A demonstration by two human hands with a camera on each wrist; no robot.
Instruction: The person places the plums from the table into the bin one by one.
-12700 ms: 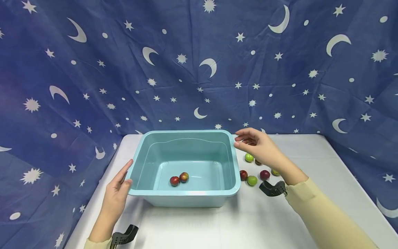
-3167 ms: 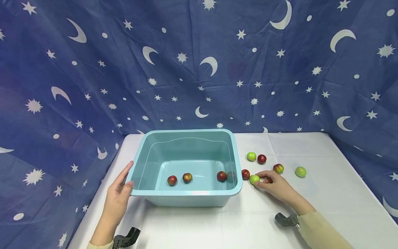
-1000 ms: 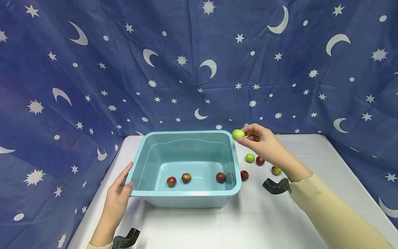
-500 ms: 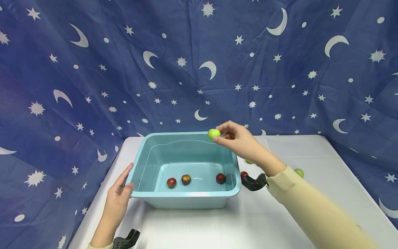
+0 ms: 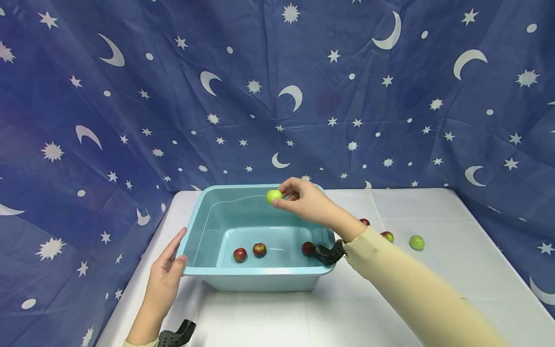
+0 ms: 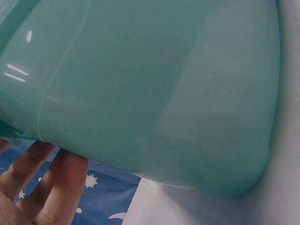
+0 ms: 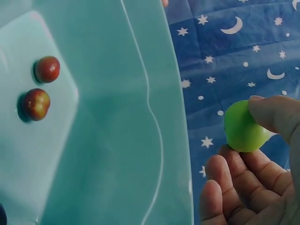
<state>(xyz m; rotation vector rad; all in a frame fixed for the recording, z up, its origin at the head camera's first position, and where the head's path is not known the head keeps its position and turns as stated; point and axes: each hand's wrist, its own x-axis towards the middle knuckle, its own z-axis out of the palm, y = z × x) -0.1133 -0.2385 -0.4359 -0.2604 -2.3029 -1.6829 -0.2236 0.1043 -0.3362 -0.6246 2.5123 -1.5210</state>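
Observation:
In the head view my right hand (image 5: 305, 200) pinches a green plum (image 5: 274, 196) between thumb and fingers, above the far part of the light blue plastic basin (image 5: 256, 271). The right wrist view shows this green plum (image 7: 244, 126) under the thumb, with fingertips below it. My left hand (image 5: 164, 274) rests against the basin's left side, thumb near the rim and fingers fairly straight. Its fingertips touch the outer wall in the left wrist view; the thumb is hidden there. Inside the basin lie a red plum (image 5: 240, 255), a red-yellow plum (image 5: 259, 249) and a dark red plum (image 5: 308, 248).
Right of the basin, a green plum (image 5: 416, 242), a red-yellow plum (image 5: 387, 236) and a dark red plum (image 5: 364, 222) lie on the white tablecloth (image 5: 459, 270). My right forearm hides part of that area. A blue star-patterned curtain (image 5: 277, 96) hangs behind.
My right hand has picked up a green plum from the table and carried it leftward over the basin. A dark red plum has joined the other two inside. My left hand has barely moved.

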